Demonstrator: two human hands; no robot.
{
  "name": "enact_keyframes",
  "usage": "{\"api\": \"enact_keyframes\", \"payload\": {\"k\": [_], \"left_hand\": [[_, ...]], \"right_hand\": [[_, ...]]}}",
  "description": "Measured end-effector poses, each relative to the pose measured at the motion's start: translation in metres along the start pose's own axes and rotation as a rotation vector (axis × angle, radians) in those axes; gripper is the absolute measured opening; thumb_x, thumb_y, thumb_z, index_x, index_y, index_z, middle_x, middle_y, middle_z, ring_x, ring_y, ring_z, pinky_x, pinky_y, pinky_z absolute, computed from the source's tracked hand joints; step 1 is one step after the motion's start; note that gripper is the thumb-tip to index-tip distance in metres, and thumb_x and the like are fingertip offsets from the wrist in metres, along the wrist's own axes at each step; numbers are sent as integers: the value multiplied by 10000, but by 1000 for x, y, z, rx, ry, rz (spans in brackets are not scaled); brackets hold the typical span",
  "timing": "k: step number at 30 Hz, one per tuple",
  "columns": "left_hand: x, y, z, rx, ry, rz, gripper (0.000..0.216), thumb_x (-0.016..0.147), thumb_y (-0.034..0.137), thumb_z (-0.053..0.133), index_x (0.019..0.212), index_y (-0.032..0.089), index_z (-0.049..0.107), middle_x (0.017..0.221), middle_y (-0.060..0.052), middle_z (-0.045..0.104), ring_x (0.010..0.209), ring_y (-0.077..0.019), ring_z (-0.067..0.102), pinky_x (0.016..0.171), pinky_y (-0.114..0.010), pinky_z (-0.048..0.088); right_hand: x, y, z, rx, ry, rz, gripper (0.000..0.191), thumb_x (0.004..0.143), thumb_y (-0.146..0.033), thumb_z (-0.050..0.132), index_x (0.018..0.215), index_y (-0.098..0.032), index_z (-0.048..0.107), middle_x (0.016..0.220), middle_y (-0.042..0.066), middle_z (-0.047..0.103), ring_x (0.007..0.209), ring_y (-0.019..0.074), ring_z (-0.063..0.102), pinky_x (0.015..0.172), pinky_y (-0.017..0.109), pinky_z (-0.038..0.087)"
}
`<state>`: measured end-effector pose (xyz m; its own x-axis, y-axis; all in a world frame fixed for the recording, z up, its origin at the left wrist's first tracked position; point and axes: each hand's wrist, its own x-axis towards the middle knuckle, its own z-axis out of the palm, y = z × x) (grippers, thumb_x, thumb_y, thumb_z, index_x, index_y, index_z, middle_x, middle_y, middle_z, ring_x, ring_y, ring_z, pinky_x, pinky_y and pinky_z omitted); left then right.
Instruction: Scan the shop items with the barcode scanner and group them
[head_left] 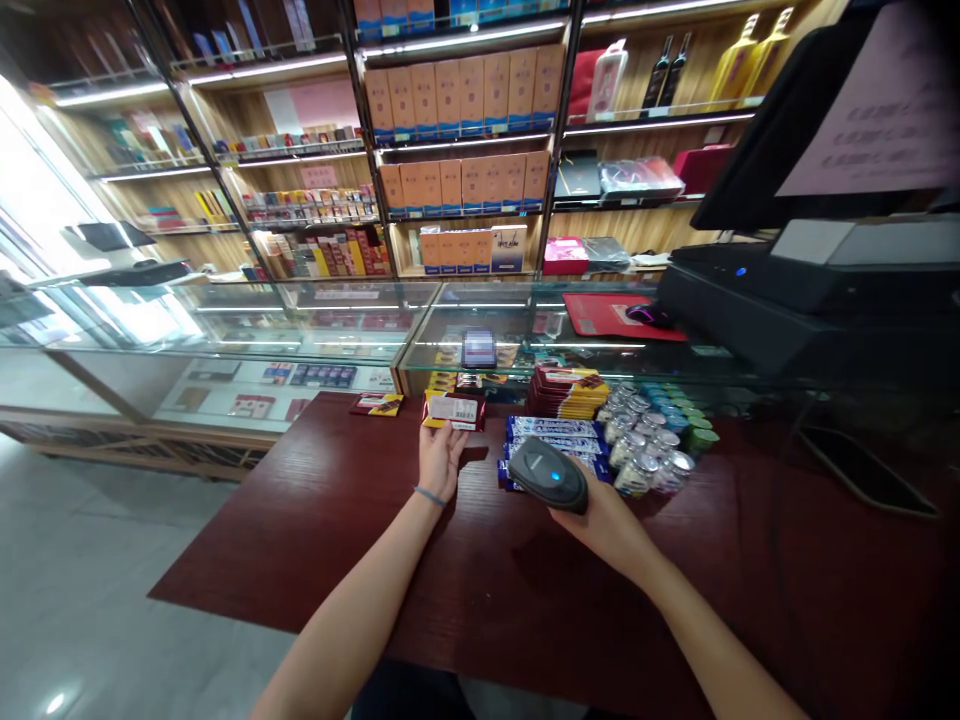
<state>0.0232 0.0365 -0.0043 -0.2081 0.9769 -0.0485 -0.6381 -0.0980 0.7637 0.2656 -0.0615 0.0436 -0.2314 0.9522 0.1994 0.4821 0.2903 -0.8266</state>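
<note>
My left hand [442, 455] holds a flat red and yellow packet [454, 411] with its white label side up, just above the dark red counter [315, 540]. My right hand [604, 520] grips a grey barcode scanner [547, 473] with a blue light, its head pointing toward the packet. Under the scanner lie blue and white bars [555, 432] in a stack. A pile of red and yellow packets [566, 390] sits behind them. One more packet [376, 404] lies alone at the left.
Several small foil-capped jars [641, 440] and green-lidded ones [694, 425] stand right of the bars. A black till with screen [795, 290] and a mouse on a red mat [622, 315] sit on the glass case [360, 320]. A dark tray [862, 470] lies at the right.
</note>
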Motion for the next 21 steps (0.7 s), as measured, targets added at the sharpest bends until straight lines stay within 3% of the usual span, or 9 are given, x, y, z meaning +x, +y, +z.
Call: {"api": "enact_keyframes", "payload": {"k": [5,11,15,21], "left_hand": [[0,0,1,-73,-23,0,237,898,200,671,1083,257,534,1233,-48,691,1143,-168,684,1069,-418,518],[2,-1,-2,-60,27,-12,323,859,242,737,1117,250,543,1125,-38,725,995,-144,726,1016,-378,535],[2,-1,-2,-45,26,4,334,839,264,755,1104,244,553,1097,-40,729,980,-147,723,977,-363,547],[10,2,-3,112,78,176,334,790,370,768,1023,190,611,1023,-48,729,898,-159,711,850,-319,569]], "right_hand": [[0,3,-2,-18,13,5,560,749,-239,678,1296,-205,566,1180,109,739,1116,314,687,917,394,528],[-1,-6,-5,-14,21,5,452,752,-244,656,1193,-224,559,1025,61,735,964,269,703,814,336,530],[-1,-6,-4,16,24,-4,433,766,-242,637,1188,-232,543,1064,56,721,992,255,686,844,333,516],[-1,6,-4,42,67,-22,450,815,-310,657,1237,-221,530,1105,81,738,1028,265,692,867,341,515]]}}
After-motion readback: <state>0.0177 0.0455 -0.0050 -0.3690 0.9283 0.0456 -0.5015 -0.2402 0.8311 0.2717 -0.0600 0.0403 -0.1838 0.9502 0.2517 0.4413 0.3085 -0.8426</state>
